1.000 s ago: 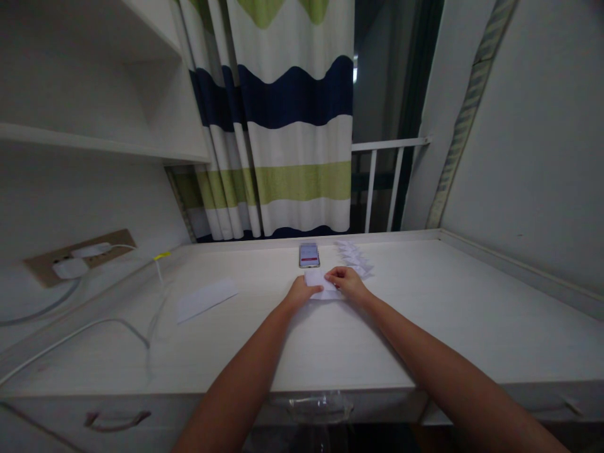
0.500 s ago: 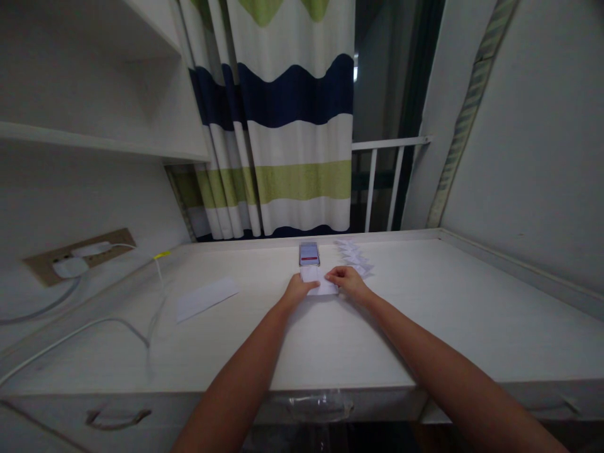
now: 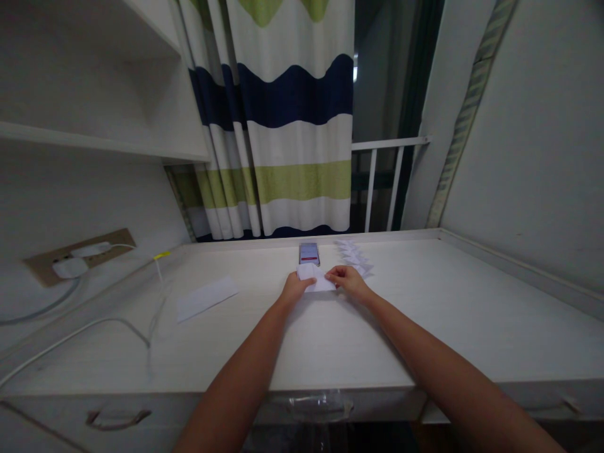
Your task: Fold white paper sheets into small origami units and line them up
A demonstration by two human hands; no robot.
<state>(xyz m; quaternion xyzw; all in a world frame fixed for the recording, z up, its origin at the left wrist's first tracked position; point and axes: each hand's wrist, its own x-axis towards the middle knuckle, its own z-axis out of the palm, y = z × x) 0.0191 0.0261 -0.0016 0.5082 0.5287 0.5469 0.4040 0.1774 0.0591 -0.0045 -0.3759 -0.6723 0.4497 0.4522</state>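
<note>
Could crease the small white paper (image 3: 323, 285) crookedly, perhaps, by pulling unevenly from its two sides. Could also nudge the phone (image 3: 309, 252), lying just beyond the paper, or disturb the folded white pieces (image 3: 351, 254) near the right hand (image 3: 348, 280), by reaching only a little too far. Holding the paper in front of the phone, between both hands: with the left hand (image 3: 294, 287), gripping its left edge with thumb on top; with the right hand, pinching its right part between fingertips, not spread open. Cannot tell whether holding it on the table (image 3: 330, 352) or slightly above.
</note>
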